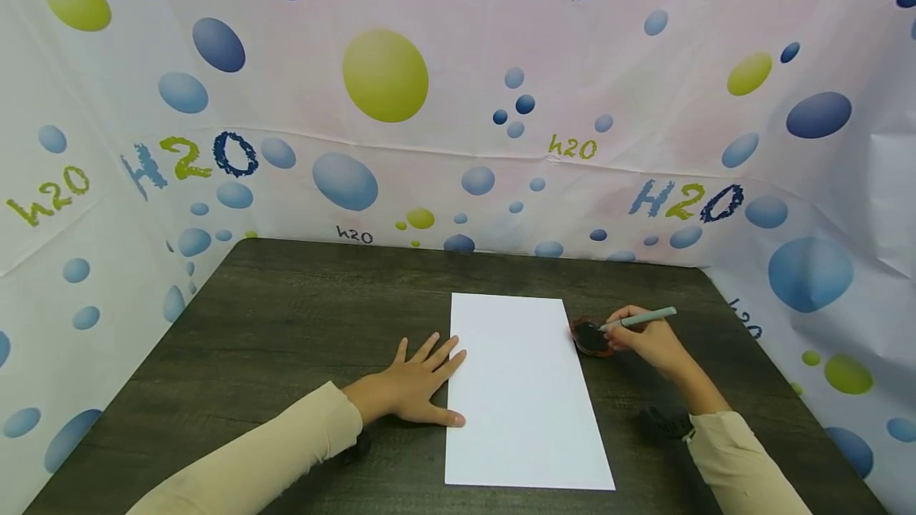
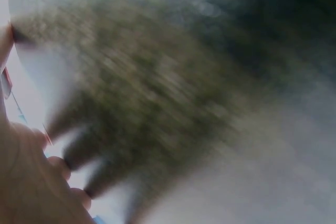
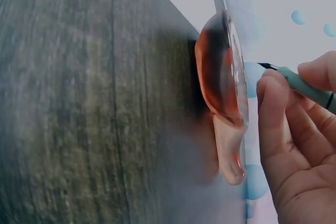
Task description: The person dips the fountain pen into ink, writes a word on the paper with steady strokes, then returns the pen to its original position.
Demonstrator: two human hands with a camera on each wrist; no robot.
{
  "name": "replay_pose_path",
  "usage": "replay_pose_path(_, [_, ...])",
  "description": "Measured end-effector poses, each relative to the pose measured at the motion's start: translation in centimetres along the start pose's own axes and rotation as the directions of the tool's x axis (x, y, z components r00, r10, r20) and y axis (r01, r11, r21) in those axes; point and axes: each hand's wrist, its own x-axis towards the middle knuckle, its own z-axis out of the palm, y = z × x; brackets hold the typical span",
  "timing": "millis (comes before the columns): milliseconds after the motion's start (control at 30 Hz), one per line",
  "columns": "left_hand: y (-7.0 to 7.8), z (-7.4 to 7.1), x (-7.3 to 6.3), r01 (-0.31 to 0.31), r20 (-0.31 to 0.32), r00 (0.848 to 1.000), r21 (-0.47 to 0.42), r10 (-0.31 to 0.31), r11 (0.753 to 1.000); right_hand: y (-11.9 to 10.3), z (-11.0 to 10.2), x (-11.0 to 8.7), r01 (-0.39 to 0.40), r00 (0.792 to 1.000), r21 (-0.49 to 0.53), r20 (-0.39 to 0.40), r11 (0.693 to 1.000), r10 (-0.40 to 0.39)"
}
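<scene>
A white sheet of paper (image 1: 525,404) lies on the dark table, its left edge under the spread fingertips of my left hand (image 1: 415,389). The left wrist view shows that hand (image 2: 31,177) with fingers extended over a glossy, blurred surface. My right hand (image 1: 647,342) pinches a pale green pen (image 1: 650,316) between thumb and fingers, right of the paper. Its dark pointed tip is at a small amber dish (image 1: 591,338) with dark contents. In the right wrist view the dish (image 3: 215,72) has a short handle, and the pen (image 3: 310,86) points toward its rim.
The dark wood-patterned table (image 1: 322,300) extends around the paper on every side. A white backdrop (image 1: 444,14) with blue and green dots and lettering stands along its back and sides. A dark object (image 1: 661,424) sits by the right wrist.
</scene>
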Motion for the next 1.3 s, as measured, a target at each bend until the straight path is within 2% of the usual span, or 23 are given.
replay_pose_path(300, [0.1,-0.1,-0.2,0.001,-0.001,1.0,-0.004,-0.001,1.0,0.0,0.9,0.0,-0.006,1.0,0.091,-0.016,0.996,0.007])
replay_pose_path(633, [0.2,-0.4,-0.4,0.008,0.004,1.0,-0.004,-0.008,1.0,-1.7,4.4,1.2,-0.036,0.999,0.218,-0.005,0.975,0.038])
replay_pose_path(1033, [0.3,-0.5,-0.2,0.004,0.007,1.0,0.0,-0.004,1.0,-2.9,8.7,3.1,-0.096,0.992,0.154,0.092,0.983,0.083])
replay_pose_path(1133, [0.2,-0.4,-0.1,0.001,0.005,1.0,0.0,-0.001,1.0,-3.1,9.4,3.6,-0.079,0.991,0.126,0.119,0.989,0.064])
replay_pose_path(1300, [0.2,-0.3,-0.1,0.002,0.002,1.0,0.002,-0.002,1.0,-3.4,10.7,4.3,-0.047,0.993,0.042,0.112,0.998,0.043])
